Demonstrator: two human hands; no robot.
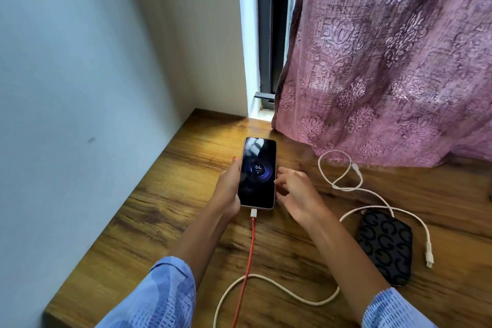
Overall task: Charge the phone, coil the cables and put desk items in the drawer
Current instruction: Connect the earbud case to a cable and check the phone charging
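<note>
Red cable (246,269) runs up between the forearms into the phone (257,172). Left hand (228,189) grips the phone's left edge on the desk (165,221); its screen reads 84. Right hand (295,192) hovers just right of that grip, fingers loosely curled, seemingly holding nothing.

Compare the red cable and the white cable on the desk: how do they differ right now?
The red cable is plugged into the phone, whose screen shows 84; the white cable has its plug lying free on the desk. The red cable runs nearly straight toward the near edge; the white cable loops and curves, passing by the dark patterned pouch. Both lie uncoiled on the desk.
</note>
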